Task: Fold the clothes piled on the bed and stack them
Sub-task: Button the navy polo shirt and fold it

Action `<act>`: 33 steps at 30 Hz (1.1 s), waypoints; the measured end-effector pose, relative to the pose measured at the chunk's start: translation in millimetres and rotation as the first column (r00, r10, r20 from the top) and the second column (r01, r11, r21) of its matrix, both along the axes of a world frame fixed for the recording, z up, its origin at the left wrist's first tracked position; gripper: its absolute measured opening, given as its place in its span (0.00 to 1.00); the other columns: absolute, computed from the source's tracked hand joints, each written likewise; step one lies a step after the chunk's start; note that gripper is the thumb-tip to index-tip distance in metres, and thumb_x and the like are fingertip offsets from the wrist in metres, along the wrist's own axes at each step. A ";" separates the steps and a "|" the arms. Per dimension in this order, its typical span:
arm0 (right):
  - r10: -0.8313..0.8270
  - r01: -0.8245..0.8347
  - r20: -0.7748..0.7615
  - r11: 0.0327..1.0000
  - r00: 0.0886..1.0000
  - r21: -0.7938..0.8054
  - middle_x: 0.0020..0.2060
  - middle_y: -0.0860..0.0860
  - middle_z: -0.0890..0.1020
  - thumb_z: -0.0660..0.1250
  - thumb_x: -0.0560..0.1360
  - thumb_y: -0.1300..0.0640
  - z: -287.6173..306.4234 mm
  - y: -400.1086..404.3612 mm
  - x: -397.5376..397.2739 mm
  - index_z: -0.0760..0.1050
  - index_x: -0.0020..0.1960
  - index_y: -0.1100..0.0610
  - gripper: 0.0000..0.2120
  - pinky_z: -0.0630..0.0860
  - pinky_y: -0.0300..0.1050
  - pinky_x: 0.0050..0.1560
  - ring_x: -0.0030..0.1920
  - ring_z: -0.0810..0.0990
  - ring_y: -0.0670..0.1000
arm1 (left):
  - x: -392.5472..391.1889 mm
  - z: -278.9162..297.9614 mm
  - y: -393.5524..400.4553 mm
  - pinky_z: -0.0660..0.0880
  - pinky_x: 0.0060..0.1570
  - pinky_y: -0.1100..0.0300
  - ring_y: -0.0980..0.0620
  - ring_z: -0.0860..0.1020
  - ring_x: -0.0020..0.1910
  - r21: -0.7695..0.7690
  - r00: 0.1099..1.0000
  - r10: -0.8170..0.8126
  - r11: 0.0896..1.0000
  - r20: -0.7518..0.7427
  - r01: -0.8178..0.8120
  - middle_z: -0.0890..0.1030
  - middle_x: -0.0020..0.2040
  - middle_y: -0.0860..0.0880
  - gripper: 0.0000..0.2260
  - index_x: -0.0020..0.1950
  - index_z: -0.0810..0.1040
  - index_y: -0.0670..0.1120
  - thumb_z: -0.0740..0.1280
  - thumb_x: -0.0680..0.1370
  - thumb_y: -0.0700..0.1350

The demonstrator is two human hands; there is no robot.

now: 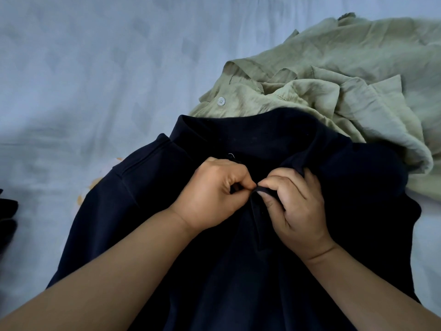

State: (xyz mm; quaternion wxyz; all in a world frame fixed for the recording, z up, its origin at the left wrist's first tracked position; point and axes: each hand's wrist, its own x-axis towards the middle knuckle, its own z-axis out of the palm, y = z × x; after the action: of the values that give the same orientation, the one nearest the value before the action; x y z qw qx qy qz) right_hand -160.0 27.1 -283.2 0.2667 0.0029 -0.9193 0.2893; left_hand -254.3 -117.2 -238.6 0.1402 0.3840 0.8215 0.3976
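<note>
Nearest the camera, two bare forearms reach in from 7 and 5 o'clock and meet at the middle of the view over a navy polo shirt (214,271). The shirt lies front-up on the bed (71,80), its body running down toward 6 o'clock and its collar pointing to 12.

The left hand (212,194) sits just at 9 o'clock of the shirt's button placket; its fingers are curled, thumb and forefinger pinching something small at the placket edge — whether it is a button or only cloth cannot be told. The right hand (296,209) is just at 3 o'clock of it, the fingers (290,182) curled round the opposite strip of the placket with the thumb underneath, cloth bunched over the knuckles. The two hands nearly touch at the fingertips.

Beyond the hands, the dark collar (238,130) stands slightly raised and open. The shirt's sleeve spreads toward 9 o'clock.

Farther still, toward 1 and 2 o'clock, a pale green button-up shirt (346,80) lies crumpled and unfolded — its near edge tucked under the navy collar, one white button (221,101) showing.

At the 9 o'clock edge of the view a scrap of dark fabric (7,216) rests on the pale blue sheet.
</note>
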 end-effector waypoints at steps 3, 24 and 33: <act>-0.002 0.002 -0.009 1.000 1.000 -0.004 0.43 0.55 0.81 0.62 0.77 0.59 -1.6 0.1 0.5 0.79 0.47 0.62 0.09 0.67 0.47 0.50 0.39 0.79 0.59 | 2.2 -2.9 2.5 0.69 0.50 0.70 0.58 0.79 0.36 0.030 0.999 0.040 0.999 0.011 -0.040 0.82 0.35 0.53 0.07 0.37 0.81 0.45 0.66 0.71 0.47; 0.026 -0.031 -0.030 0.982 0.999 -0.186 0.40 0.53 0.80 0.65 0.74 0.62 -0.6 4.6 -1.0 0.79 0.41 0.64 0.06 0.70 0.43 0.52 0.41 0.78 0.53 | 8.9 -11.3 5.6 0.72 0.49 0.59 0.60 0.79 0.40 0.115 0.990 0.102 0.989 -0.101 -0.090 0.82 0.40 0.57 0.05 0.37 0.81 0.44 0.68 0.70 0.43; 0.042 -0.057 -0.068 0.971 0.997 -0.233 0.38 0.53 0.82 0.71 0.72 0.64 0.8 6.3 -1.7 0.82 0.41 0.64 0.03 0.72 0.42 0.49 0.39 0.79 0.50 | 10.9 -10.6 5.9 0.71 0.50 0.60 0.59 0.79 0.40 0.079 0.987 0.082 0.994 -0.137 -0.071 0.83 0.40 0.54 0.05 0.37 0.81 0.43 0.67 0.70 0.43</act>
State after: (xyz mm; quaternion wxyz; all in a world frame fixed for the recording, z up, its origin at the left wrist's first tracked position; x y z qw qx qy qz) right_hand -161.6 33.4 -282.4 0.2866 0.0033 -0.8695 0.4023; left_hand -243.3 -111.3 -249.3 0.0526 0.3841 0.8282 0.4047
